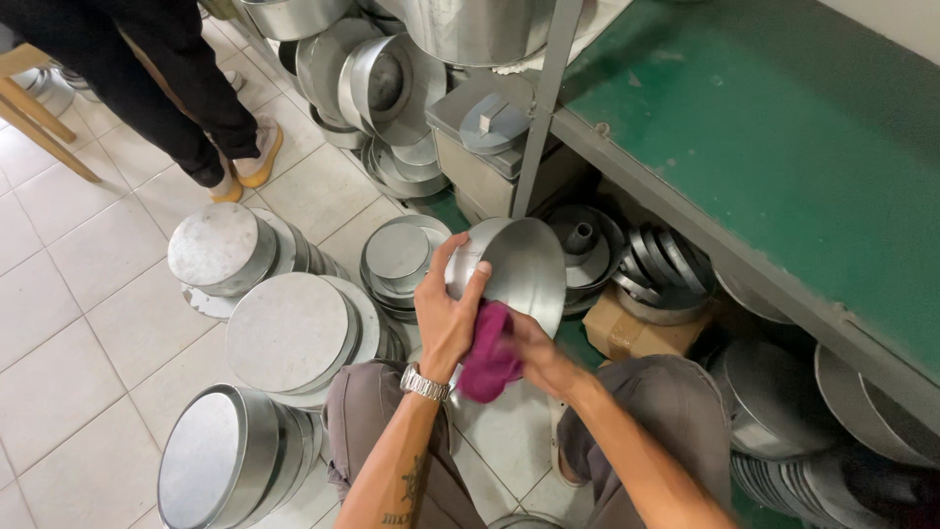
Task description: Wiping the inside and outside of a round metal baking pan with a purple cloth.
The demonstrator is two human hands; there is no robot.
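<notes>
- The left hand (pixel 446 318) (a metal watch on its wrist) grips the rim of a round shiny metal pan (pixel 519 269), held above the knees.
- The right hand (pixel 537 351) pinches a magenta cloth (pixel 490 358) against the pan.
- Stacks of round metal pans (pixel 289 333) stand just left; a grey shelf post (pixel 539 108) rises behind.

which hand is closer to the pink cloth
Right. The right hand is wrapped around the pink cloth, pressing it against the metal pan. The left hand grips the pan's rim, right beside the cloth.
</notes>
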